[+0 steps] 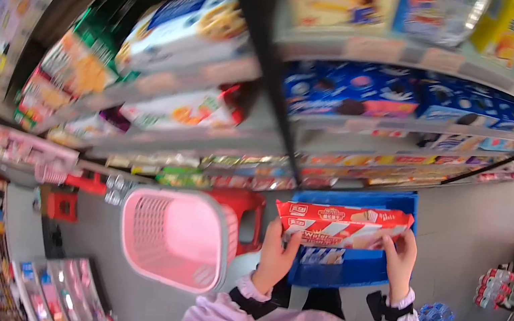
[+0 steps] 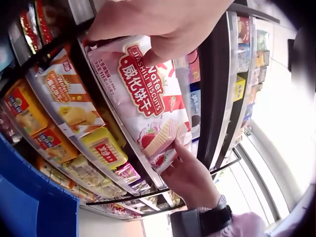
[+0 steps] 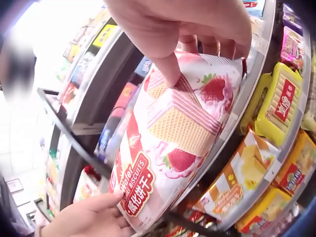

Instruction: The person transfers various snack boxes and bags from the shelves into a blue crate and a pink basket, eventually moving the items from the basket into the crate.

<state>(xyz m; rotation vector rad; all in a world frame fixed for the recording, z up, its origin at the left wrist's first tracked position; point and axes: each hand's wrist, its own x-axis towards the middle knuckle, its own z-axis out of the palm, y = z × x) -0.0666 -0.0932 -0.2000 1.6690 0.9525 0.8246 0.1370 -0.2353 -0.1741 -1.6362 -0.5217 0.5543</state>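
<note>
A red and white pack of strawberry wafer biscuits (image 1: 344,226) is held level in front of the person, one hand at each end. My left hand (image 1: 279,252) grips its left end, thumb on the printed front, as the left wrist view shows from close up. At the other end my right hand (image 1: 399,262) holds the pack, with the thumb across the front and fingers curled behind it in the right wrist view. Printed wafers and strawberries (image 3: 185,128) show on the wrapper. Below the pack is a blue basket (image 1: 355,284) with a blue and white pack (image 1: 322,256) inside.
Shelves of boxed biscuits (image 1: 351,88) rise ahead. A pink basket (image 1: 180,236) stands left, beside a red stool (image 1: 251,221). Shrink-wrapped bottles (image 1: 435,320) stand on the floor at right, and a display rack (image 1: 62,291) is at lower left.
</note>
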